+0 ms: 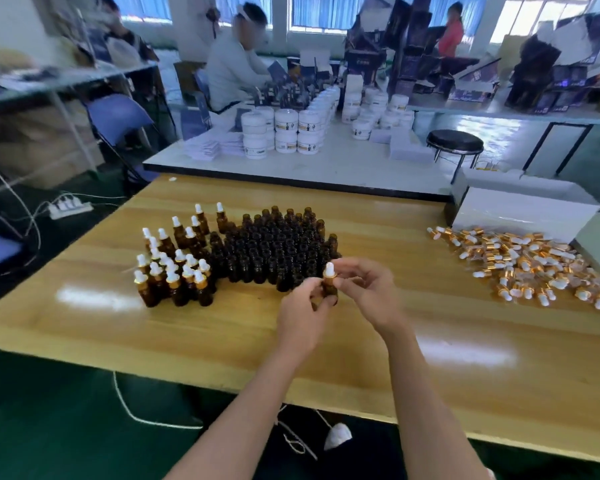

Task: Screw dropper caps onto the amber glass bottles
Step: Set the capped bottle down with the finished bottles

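Observation:
My left hand (303, 315) grips an amber glass bottle (329, 288) by its body, just above the wooden table (222, 327). My right hand (364, 285) pinches the white and gold dropper cap (329, 271) that sits on the bottle's neck. Behind my hands stands a dense cluster of uncapped amber bottles (278, 244). To the left is a group of capped bottles (174, 265) with white bulbs. A pile of loose dropper caps (530, 265) lies at the right of the table.
A white open box (523, 209) stands at the table's far right corner. Beyond is a white table (326, 164) with white jars, a black stool (455, 142) and seated people. A power strip (70, 207) lies on the green floor at left.

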